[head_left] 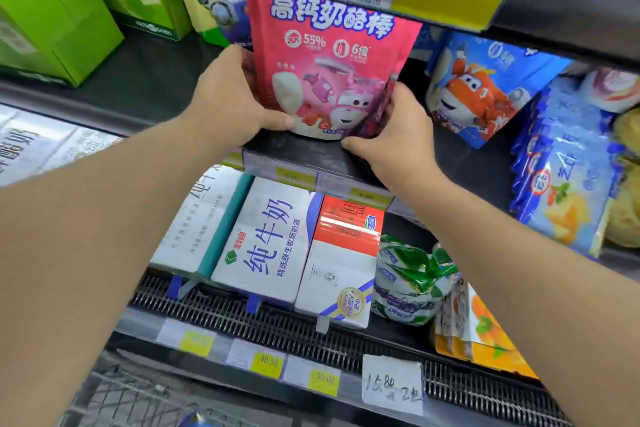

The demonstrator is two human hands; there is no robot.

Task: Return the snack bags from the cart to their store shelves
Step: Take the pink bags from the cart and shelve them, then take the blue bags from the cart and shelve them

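Both hands are holding the pink bag (329, 59) upright on the middle shelf (311, 152), the left hand (228, 94) gripping its left edge and the right hand (398, 128) curling around its lower right corner. It is standing just beside a blue bag (485, 87), and its base is seemingly touching the shelf. Milk cartons (266, 239) are sitting on the shelf below.

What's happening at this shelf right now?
A person is setting a pink snack bag upright on the dark middle shelf. The left hand grips its left edge and the right hand holds its lower right corner. A blue bag stands to its right, milk cartons below.
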